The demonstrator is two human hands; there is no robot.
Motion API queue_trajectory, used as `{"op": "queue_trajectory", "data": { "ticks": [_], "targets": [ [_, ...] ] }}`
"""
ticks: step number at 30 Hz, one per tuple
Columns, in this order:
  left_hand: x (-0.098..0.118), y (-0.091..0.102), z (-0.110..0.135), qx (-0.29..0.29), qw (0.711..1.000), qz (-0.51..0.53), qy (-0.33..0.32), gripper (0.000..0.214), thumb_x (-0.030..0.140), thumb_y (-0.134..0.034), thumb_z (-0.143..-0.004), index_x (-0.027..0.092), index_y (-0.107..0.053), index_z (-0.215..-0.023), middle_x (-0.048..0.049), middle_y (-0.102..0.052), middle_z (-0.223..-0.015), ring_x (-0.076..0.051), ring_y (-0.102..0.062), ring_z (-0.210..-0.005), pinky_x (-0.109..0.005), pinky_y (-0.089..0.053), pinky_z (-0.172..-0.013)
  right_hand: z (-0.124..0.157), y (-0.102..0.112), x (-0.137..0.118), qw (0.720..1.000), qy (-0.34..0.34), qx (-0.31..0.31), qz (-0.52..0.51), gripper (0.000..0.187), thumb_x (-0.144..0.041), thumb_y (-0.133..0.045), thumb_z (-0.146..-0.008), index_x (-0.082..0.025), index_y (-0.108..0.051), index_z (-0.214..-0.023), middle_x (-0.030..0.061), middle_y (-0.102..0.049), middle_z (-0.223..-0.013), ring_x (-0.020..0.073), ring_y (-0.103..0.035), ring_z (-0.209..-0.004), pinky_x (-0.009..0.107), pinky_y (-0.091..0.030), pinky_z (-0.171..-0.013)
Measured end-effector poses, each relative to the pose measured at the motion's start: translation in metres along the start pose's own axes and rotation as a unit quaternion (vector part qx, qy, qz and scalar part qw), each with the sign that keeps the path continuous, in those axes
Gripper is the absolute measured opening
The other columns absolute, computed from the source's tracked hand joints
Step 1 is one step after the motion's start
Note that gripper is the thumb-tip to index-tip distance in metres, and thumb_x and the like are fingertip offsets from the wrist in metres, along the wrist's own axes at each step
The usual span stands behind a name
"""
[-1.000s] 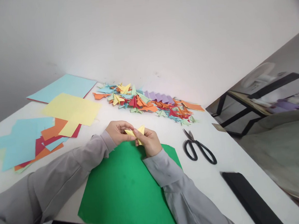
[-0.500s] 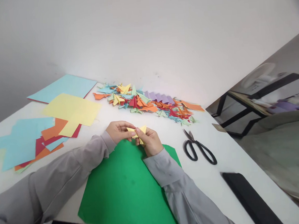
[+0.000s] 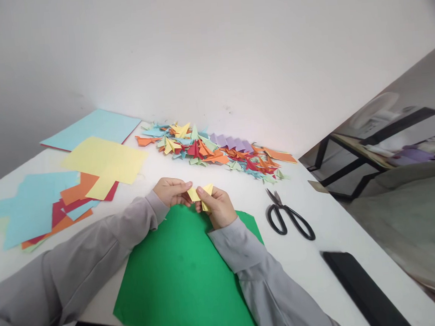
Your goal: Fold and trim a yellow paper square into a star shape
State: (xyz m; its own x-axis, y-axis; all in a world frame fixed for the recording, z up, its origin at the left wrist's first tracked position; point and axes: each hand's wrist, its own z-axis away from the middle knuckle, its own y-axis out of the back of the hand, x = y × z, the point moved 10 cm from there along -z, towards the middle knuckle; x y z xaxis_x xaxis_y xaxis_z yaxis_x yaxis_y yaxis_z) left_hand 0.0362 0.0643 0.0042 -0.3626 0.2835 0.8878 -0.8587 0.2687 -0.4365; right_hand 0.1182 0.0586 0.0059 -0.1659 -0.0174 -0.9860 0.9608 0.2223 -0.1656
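Observation:
A small folded yellow paper plane is held up between my two hands, above the far edge of a green board. My right hand pinches its right part, the thumb lying across the near side. On the other side, my left hand grips the left wing edge between thumb and fingers. Parts of the paper behind the thumbs are hidden.
Many folded paper pieces lie in a long heap by the wall. Coloured sheets and cut scraps are at left. Black-handled scissors, blades slightly apart, and a flat black object lie at right.
My left thumb has shifted up and left to the wing's outer edge, so more of the plane's left part shows. My right hand keeps the same hold.

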Motion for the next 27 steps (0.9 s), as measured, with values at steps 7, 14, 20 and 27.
{"op": "queue_trajectory", "data": {
  "ticks": [7, 14, 20, 27],
  "targets": [
    [0.01, -0.01, 0.006, -0.015, 0.99, -0.121, -0.064, 0.023, 0.02, -0.074, -0.045, 0.008, -0.062, -0.06, -0.0018, -0.063, -0.052, -0.008, -0.055, -0.045, -0.019, -0.045, -0.046, -0.002, 0.005, 0.005, 0.999, -0.017, 0.025, -0.018, 0.032, -0.043, -0.061, -0.065, -0.014, -0.053, -0.053, -0.0035, -0.051, -0.038, 0.0064, -0.043, -0.032, 0.019, -0.032, -0.034],
    [0.003, -0.006, 0.004, -0.011, 0.992, -0.125, -0.033, 0.021, 0.02, -0.072, -0.049, 0.006, -0.06, -0.06, -0.0015, -0.06, -0.047, -0.008, -0.053, -0.042, -0.021, -0.044, -0.043, -0.001, 0.001, 0.007, 0.999, -0.037, 0.008, -0.026, 0.042, -0.051, -0.054, -0.067, -0.014, -0.054, -0.048, -0.0018, -0.05, -0.037, 0.0073, -0.044, -0.032, 0.019, -0.033, -0.033],
    [0.004, -0.007, 0.003, 0.0, 0.988, -0.15, -0.038, 0.022, 0.024, -0.07, -0.053, 0.007, -0.057, -0.059, -0.0001, -0.057, -0.043, -0.008, -0.051, -0.039, -0.02, -0.042, -0.039, -0.001, 0.003, 0.004, 0.999, -0.015, 0.017, -0.033, 0.036, -0.046, -0.058, -0.067, -0.014, -0.054, -0.05, -0.0027, -0.051, -0.04, 0.0064, -0.044, -0.033, 0.019, -0.033, -0.034],
    [-0.003, -0.01, 0.002, -0.023, 0.984, -0.177, -0.019, 0.024, 0.027, -0.069, -0.054, 0.007, -0.057, -0.06, -0.0005, -0.057, -0.045, -0.008, -0.051, -0.04, -0.02, -0.043, -0.039, -0.001, 0.004, -0.002, 0.999, 0.021, 0.009, 0.024, 0.031, -0.041, -0.06, -0.067, -0.013, -0.056, -0.054, -0.0026, -0.053, -0.043, 0.0063, -0.043, -0.034, 0.019, -0.032, -0.035]
  ]
}}
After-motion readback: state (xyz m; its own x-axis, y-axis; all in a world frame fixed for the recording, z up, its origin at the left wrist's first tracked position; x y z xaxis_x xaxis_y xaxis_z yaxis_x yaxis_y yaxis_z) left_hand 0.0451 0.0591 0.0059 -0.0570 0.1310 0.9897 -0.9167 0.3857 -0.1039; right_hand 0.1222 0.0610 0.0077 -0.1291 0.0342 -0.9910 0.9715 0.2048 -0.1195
